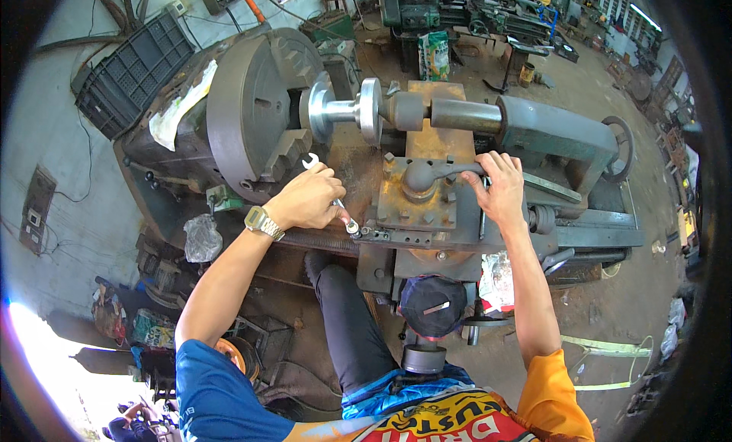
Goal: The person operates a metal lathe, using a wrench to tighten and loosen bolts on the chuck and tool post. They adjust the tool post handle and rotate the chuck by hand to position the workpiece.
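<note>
My left hand point(309, 198) is closed around a combination wrench point(311, 161). Its open end sticks out above the fingers, and its ring end is by the near left corner of the lathe's tool post point(408, 222), next to a small tool holder point(381, 234). I cannot tell whether the ring sits on a bolt. My right hand point(501, 186) grips the outer end of the tool post's clamping lever point(454, 170). Beyond both hands, a shiny flanged metal workpiece point(345, 111) spans between the big chuck point(255, 110) and the tailstock center point(404, 110).
The tailstock point(557, 129) with its handwheel stands at the right. A dark cap point(433, 306) and a printed paper point(497, 280) rest on the carriage front near my body. A plastic bag point(203, 238) hangs at the left. Another green machine point(415, 11) stands behind.
</note>
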Demonstrator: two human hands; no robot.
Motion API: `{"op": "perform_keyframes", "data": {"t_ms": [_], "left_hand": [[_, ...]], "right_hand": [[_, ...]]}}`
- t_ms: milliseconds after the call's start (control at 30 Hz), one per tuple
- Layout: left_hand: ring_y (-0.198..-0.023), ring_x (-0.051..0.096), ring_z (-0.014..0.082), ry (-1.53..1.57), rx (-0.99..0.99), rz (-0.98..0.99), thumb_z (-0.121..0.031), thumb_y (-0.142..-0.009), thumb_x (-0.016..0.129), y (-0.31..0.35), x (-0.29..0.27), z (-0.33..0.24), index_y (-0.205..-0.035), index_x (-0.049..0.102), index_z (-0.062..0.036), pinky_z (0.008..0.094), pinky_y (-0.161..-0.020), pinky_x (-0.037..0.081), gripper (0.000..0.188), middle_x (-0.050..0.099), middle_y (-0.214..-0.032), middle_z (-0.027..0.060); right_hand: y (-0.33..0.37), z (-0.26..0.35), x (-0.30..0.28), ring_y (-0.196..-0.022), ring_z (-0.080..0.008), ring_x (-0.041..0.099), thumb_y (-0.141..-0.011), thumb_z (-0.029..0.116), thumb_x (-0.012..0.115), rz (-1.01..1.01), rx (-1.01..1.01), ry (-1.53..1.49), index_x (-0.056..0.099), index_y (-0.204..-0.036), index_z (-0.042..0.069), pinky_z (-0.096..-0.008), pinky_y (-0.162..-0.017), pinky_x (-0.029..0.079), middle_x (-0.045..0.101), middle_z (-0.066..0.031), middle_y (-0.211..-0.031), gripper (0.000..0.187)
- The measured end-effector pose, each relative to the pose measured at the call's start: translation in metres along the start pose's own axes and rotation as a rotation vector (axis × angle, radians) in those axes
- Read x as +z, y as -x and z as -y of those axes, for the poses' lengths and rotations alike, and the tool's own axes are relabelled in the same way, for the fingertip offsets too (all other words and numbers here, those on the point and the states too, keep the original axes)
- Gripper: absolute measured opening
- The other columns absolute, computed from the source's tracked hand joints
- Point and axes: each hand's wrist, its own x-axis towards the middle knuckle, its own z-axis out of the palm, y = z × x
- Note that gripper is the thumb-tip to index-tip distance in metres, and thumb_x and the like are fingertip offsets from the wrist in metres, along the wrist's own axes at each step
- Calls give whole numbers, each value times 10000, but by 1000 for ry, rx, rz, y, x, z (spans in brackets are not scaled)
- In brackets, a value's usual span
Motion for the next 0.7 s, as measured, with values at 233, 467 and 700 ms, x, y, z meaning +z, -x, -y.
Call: {"op": "perform_keyframes", "data": {"t_ms": [233,467,700], "left_hand": [[-875,548,274,60,37,84,-440,-749,760,0,-6,9,-716,620,-64,395,-834,429,402,590,-774,67],[-794,601,283,-193,206,171,-525,-786,706,-13,-16,41,-698,681,-77,389,-778,457,458,657,-721,79],[-653,588,276,-245,10,-25,-240,-743,685,-12,19,37,-576,669,-85,371,-760,436,229,614,-591,106]], "right_hand": [[-1,-5,10,-760,-301,537,-810,416,739,-33,-21,19,604,-866,60,-400,-728,387,558,-79,-789,384],[0,0,10,-754,-296,533,-832,414,719,-39,3,12,619,-869,54,-398,-721,380,577,-75,-803,375],[-3,-3,4,-749,-292,548,-830,404,731,-13,-23,44,624,-875,59,-388,-707,406,586,-74,-791,364]]}}
